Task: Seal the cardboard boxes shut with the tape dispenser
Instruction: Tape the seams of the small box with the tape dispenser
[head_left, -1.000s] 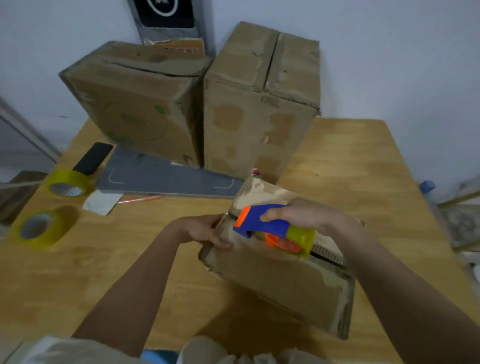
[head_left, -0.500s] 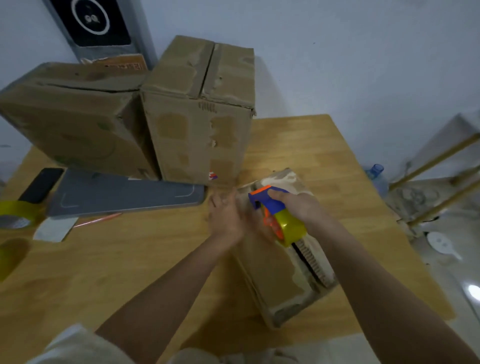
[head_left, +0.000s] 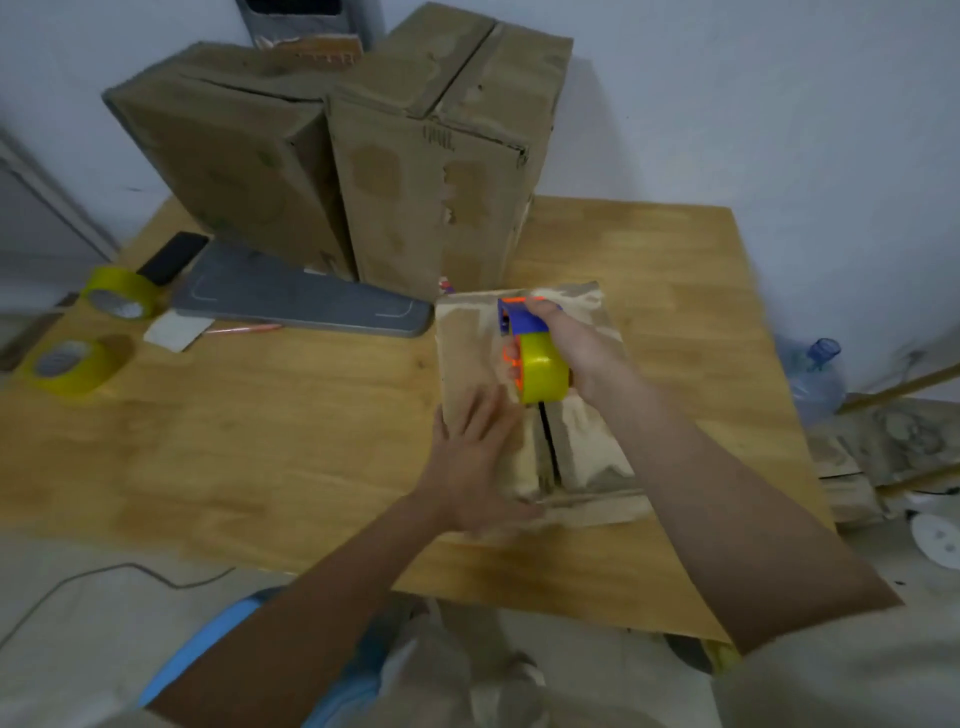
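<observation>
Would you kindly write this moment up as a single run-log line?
left hand: flat on small box | right hand: grips tape dispenser over centre seam | seam nearest the person: open | two large boxes: behind

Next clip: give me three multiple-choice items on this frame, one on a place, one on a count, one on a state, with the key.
1. Where is the tape dispenser?
A. on the small box being sealed
B. beside the phone
C. on the floor

2. How many loose yellow tape rolls lie at the table's left edge?
A. one
B. two
C. four

3. What is the left hand doing?
A. pressing flat on the small box
B. gripping a tape roll
C. hanging off the table

Key: 1 A, the right hand holds it over the box's seam; 2 B, one tape roll behind another; 3 A, fingers lie straight on the flap.
</observation>
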